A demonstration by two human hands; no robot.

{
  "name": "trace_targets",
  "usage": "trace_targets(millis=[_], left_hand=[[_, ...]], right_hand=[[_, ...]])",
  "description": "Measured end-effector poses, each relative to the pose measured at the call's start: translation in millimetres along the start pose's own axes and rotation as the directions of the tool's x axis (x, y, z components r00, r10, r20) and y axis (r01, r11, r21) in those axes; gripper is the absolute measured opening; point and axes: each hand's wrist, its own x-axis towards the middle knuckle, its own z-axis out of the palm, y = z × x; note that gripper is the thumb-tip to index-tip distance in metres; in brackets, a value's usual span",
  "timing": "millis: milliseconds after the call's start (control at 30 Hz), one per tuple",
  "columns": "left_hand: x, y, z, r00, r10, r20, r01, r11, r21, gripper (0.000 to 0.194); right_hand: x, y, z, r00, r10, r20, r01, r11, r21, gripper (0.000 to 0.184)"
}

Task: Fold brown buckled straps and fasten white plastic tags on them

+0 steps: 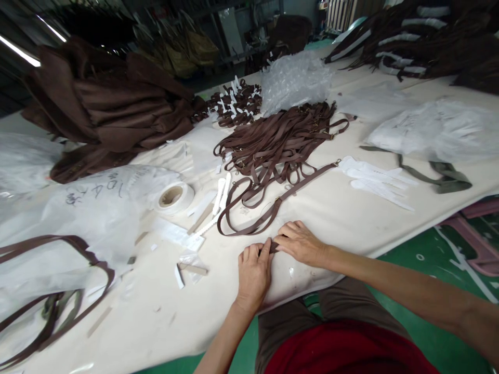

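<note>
Near the table's front edge, my left hand (253,272) and my right hand (301,243) meet over a small dark brown strap bundle (274,248). Fingers of both hands are closed on it, and they hide most of it, so its full shape cannot be made out. Just beyond them a long brown strap (249,231) lies in loops, with a metal clip at its far end. Behind that is a big pile of brown straps (273,137) with brass-coloured hardware. White toothed paper strips (222,193) lie left of the loop, and more white strips (374,179) lie to the right.
A roll of white tape (174,198) and paper scraps (193,269) lie to the left. Brown bags (113,104) are heaped behind a clear plastic bag (97,208). Bundled straps (237,101), more plastic (296,78) and an olive strap (444,176) lie farther off.
</note>
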Motion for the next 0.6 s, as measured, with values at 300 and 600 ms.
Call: trace_targets(millis=[300, 600], left_hand=[[3, -4, -14.6, 0.995, -0.061, -0.076, 0.052, 0.991, -0.125, 0.027], [-38, -45, -48.7, 0.91, -0.396, -0.125, 0.293, 0.826, -0.481, 0.033]], right_hand=[[-4, 15, 1, 0.916, 0.155, -0.371, -0.017, 0.937, 0.349, 0.03], [28, -29, 7, 0.95, 0.061, -0.306, 0.04, 0.948, 0.316, 0.038]])
